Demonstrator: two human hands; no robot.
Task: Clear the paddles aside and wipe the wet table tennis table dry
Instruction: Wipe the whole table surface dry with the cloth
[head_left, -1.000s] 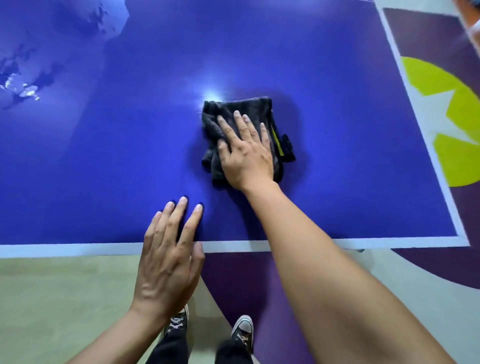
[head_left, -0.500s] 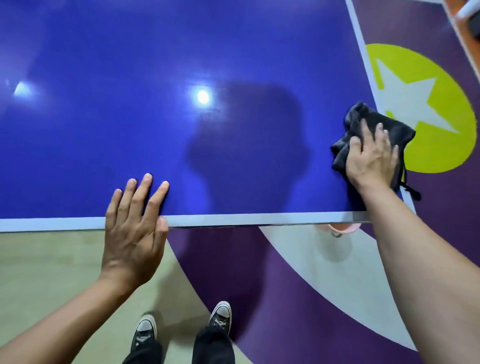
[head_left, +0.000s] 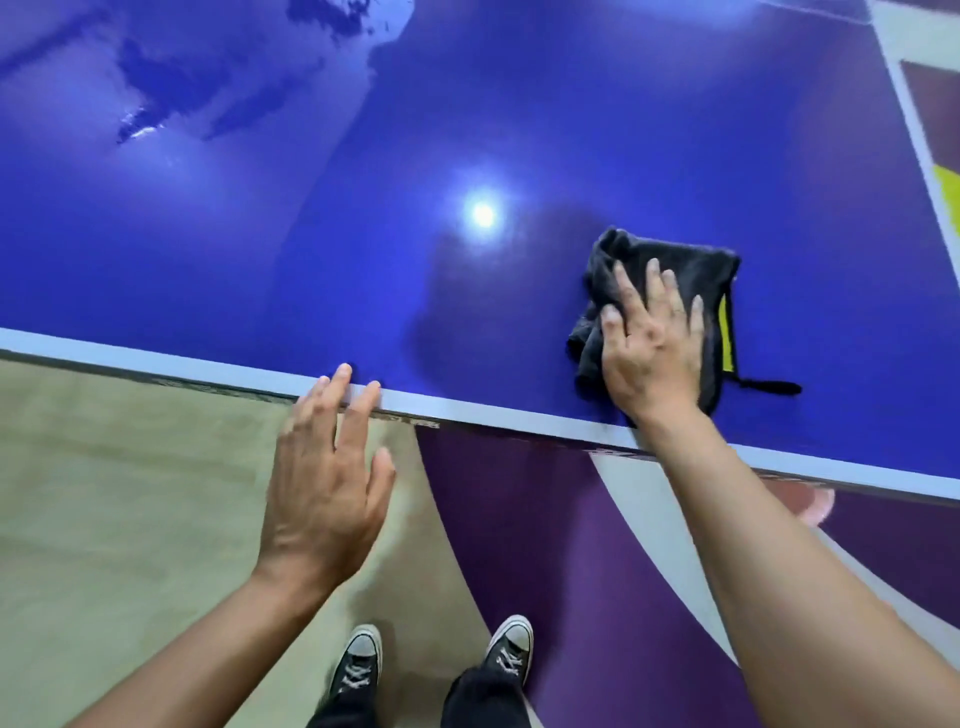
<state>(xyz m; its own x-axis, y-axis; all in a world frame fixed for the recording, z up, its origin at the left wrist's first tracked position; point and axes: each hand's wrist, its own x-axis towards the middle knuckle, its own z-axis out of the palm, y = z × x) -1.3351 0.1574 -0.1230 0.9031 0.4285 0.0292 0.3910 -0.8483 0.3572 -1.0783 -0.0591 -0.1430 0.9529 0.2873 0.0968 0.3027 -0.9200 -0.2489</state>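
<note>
The right hand (head_left: 652, 353) lies flat on a dark cloth (head_left: 680, 270), fingers (head_left: 657, 283) straight and spread, pressing it onto the blue counter (head_left: 519, 130) just inside the white near edge (a yellow tag (head_left: 728, 338) shows at the cloth's right side). The left hand (head_left: 322, 483) is open too, its straight fingertips touching that edge strip. Puddles (head_left: 171, 88) glisten at the counter's far left. Black sneakers (head_left: 511, 644) stand on the floor (head_left: 130, 493) below.

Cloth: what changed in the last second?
The right hand pushed the cloth right to the side of the table, then back left. The left hand slid back to fingertips on the near edge. Unchanged: right hand flat on cloth, water patch far left.
</note>
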